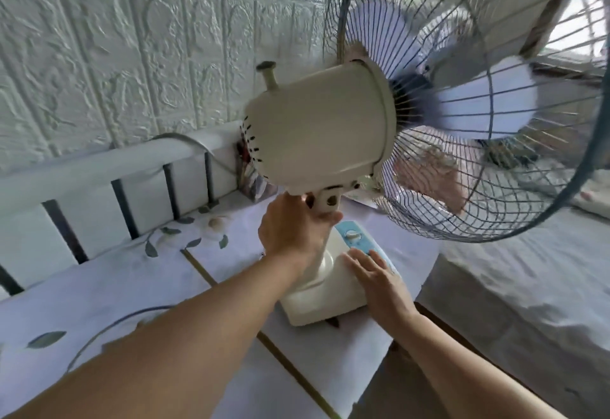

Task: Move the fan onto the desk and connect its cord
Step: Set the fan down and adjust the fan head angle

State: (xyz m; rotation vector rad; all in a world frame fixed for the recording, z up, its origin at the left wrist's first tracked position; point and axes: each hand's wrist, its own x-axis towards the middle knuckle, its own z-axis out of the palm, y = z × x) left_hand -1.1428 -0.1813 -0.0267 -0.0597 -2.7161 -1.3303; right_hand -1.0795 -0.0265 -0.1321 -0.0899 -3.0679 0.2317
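Note:
A cream table fan (317, 134) with a wire cage and pale blades stands on the desk (138, 280), which is covered by a white cloth with a leaf print. My left hand (293, 233) is wrapped around the fan's neck just under the motor housing. My right hand (376, 273) lies flat with fingers spread on the fan's base (326, 299), beside the blue control panel. A thin grey cord (109, 326) curves across the cloth at the lower left, partly hidden by my left forearm. Neither its plug nor a socket is visible.
A white metal rail with dark bars (109, 187) runs along the desk's far side, against a white embossed wall. A bed with a pale sheet (528, 286) lies to the right, below desk height. A window is at the top right.

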